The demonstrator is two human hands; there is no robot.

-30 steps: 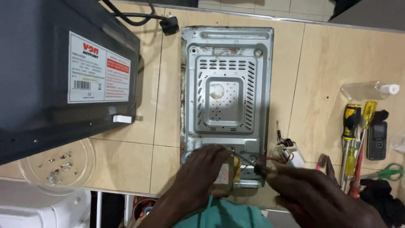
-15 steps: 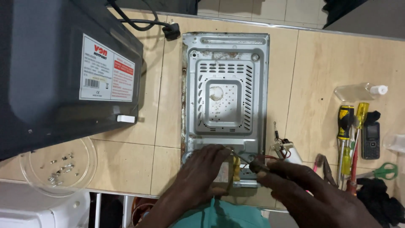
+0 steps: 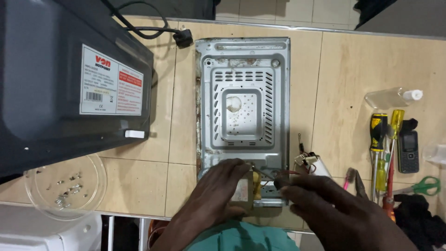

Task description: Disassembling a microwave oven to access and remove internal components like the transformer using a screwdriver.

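A grey sheet-metal appliance chassis (image 3: 243, 83) lies flat on the tiled bench, vented panel facing up. At its near end sits a yellowish transformer block (image 3: 248, 188). My left hand (image 3: 218, 190) wraps over the left side of that block. My right hand (image 3: 325, 204) holds a dark-handled tool (image 3: 277, 181) whose thin shaft points left at the top of the block. Red wires and a white connector (image 3: 306, 160) trail off the chassis's right edge beside my right hand.
A black appliance cover (image 3: 65, 79) with a label lies at left, its power cord and plug (image 3: 182, 37) behind. A glass turntable plate (image 3: 65, 186) holds several screws. Screwdrivers (image 3: 385, 139), a clear bottle (image 3: 392, 97), a small phone (image 3: 409, 151), pliers and green scissors (image 3: 425, 186) lie at right.
The view has shifted slightly. My right hand has drawn a little nearer the transformer block with the tool; my left hand stays on the block.
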